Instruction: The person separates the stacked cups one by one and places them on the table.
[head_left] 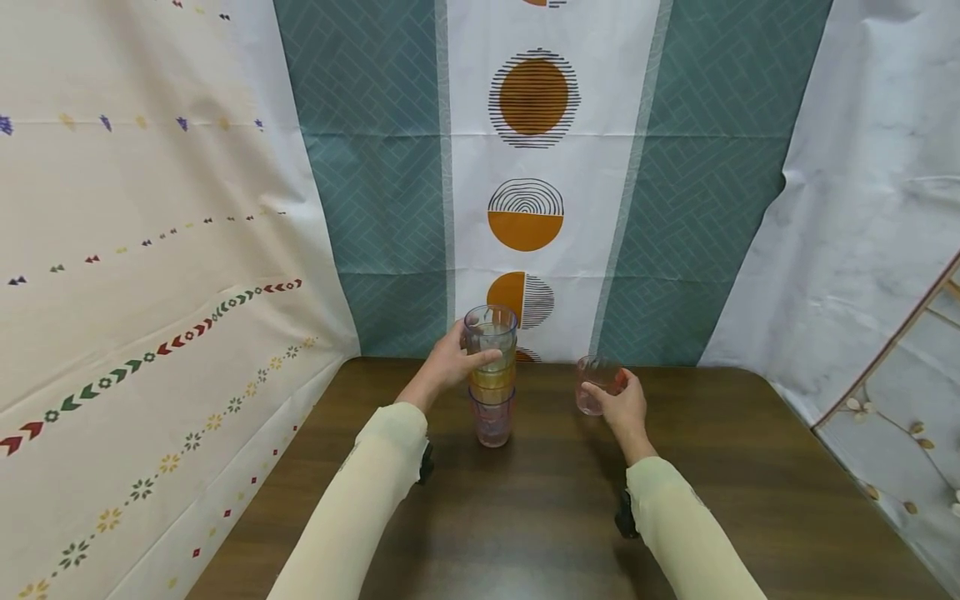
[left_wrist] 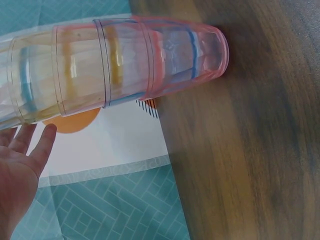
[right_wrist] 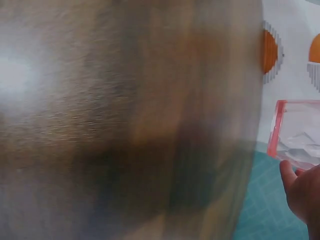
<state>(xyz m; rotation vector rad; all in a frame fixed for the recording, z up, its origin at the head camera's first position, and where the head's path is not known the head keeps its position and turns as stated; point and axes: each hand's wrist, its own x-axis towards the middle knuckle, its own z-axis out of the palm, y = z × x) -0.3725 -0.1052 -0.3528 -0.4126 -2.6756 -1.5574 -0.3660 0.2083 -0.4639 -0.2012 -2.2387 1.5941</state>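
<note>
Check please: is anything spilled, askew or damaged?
Nothing stands out: the cup stack looks upright in the left hand, the pink cup in the right hand looks whole, and the table shows no spill.

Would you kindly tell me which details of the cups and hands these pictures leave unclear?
- Left wrist: the cup stack's top and part of the left hand are cut off by the left edge.
- Right wrist: the right edge cuts off the lone cup and right hand.
- Head: overlapping see-through walls obscure the exact stack count.

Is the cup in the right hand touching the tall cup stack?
Apart. The head view shows table between the single cup and the stack.
</note>
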